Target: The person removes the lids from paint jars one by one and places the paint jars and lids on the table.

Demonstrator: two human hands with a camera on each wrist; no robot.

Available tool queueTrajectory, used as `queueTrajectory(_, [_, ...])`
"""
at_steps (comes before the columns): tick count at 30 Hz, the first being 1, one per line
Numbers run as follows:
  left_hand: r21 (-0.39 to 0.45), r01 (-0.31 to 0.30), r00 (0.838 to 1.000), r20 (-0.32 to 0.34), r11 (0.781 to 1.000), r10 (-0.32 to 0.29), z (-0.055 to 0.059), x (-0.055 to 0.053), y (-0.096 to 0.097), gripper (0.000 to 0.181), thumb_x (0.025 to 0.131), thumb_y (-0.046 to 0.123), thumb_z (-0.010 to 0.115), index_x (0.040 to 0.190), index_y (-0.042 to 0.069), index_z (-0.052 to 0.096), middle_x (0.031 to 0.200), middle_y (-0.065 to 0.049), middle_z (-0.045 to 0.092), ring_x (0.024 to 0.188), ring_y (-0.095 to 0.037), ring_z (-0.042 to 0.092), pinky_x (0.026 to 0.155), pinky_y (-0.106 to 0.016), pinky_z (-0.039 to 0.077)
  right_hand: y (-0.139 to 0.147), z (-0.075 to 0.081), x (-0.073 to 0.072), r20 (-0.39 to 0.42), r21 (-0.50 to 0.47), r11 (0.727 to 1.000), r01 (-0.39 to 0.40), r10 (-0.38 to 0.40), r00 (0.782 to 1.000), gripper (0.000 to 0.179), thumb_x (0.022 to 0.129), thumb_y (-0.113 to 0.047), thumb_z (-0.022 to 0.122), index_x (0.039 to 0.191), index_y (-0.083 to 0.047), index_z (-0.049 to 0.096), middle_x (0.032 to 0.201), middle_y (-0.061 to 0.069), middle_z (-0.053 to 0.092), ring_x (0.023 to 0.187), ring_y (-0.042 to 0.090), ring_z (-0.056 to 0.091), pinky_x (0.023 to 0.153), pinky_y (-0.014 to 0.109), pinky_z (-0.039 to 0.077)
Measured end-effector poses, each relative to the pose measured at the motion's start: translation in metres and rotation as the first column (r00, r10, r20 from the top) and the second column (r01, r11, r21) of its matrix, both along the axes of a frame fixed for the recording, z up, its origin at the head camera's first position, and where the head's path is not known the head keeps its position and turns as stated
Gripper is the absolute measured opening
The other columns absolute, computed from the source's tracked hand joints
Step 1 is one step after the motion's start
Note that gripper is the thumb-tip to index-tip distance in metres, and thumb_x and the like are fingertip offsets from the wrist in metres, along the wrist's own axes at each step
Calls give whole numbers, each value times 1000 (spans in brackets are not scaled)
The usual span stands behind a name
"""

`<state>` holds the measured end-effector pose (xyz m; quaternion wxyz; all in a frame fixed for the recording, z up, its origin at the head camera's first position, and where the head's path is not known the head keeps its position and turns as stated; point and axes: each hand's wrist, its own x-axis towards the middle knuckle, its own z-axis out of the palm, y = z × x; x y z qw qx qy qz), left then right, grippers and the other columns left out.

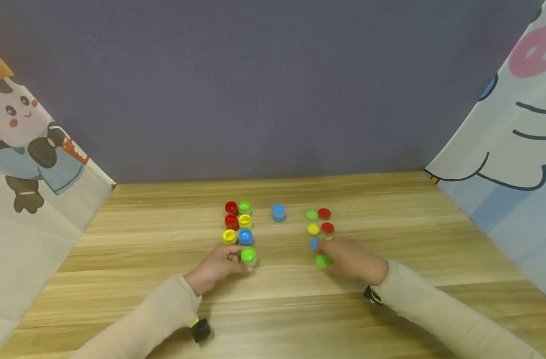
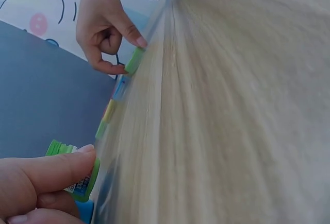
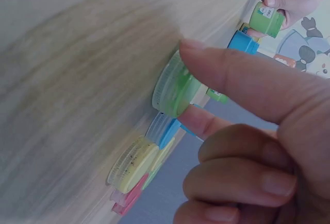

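Observation:
My left hand (image 1: 216, 269) holds a small green jar (image 1: 249, 256) between thumb and fingers, at the near end of two columns of jars. In the right wrist view the jar (image 3: 266, 19) shows a printed label on its side. My right hand (image 1: 353, 260) is over the near end of the lids and pinches a green lid (image 1: 322, 262) by its edge. The left wrist view shows this lid (image 2: 135, 61) between thumb and index finger, close to the table. A blue lid (image 1: 314, 244) lies just beyond it; a yellow one is mostly hidden by the hand.
Red (image 1: 231, 208), green (image 1: 245, 208), yellow (image 1: 230, 237) and blue jars (image 1: 246, 237) stand in two columns on the wooden table (image 1: 281, 309). A separate blue jar (image 1: 278, 213) stands between them and the lids, which include red (image 1: 324, 214), green (image 1: 311, 215) and yellow (image 1: 313, 229).

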<state>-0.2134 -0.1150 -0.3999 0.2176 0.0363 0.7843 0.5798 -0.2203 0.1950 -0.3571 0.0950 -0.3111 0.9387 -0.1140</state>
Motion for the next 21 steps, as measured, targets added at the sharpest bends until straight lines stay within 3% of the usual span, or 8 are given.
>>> queueTrajectory(8, [-18,-18,1000,23,1000,19,-5,-2,-2,47,78,7,73,123,4,60,61,4,42,48,-7,30,46,-17,27,-1,-2,-1,-10,-2,1000,-5,5,1000,25,73,-8,75,94,-8,62,71,-5,48,62,10,41,56,26,39])
queueTrajectory(15, [-31,-38,999,34,999,39,-4,-4,-3,50,78,7,72,126,4,57,61,4,42,47,-7,29,44,-17,26,-11,6,-5,-16,41,999,30,-29,999,24,74,-14,77,85,-10,56,67,-3,49,60,11,43,52,26,38])
queueTrajectory(19, [-18,-25,999,25,1000,25,-3,-5,-4,51,79,7,72,127,2,55,61,4,42,47,-6,29,44,-17,25,-22,15,-13,-26,67,997,48,-47,999,31,77,-19,77,99,-7,60,76,0,60,63,11,51,56,28,45])
queueTrajectory(21, [-17,-24,999,24,1000,24,-4,-5,-4,51,79,6,72,127,2,55,61,5,41,46,-6,29,44,-17,25,-28,19,-18,-10,45,997,65,-65,998,30,80,-19,74,103,-5,61,71,-1,58,58,11,48,52,28,43])
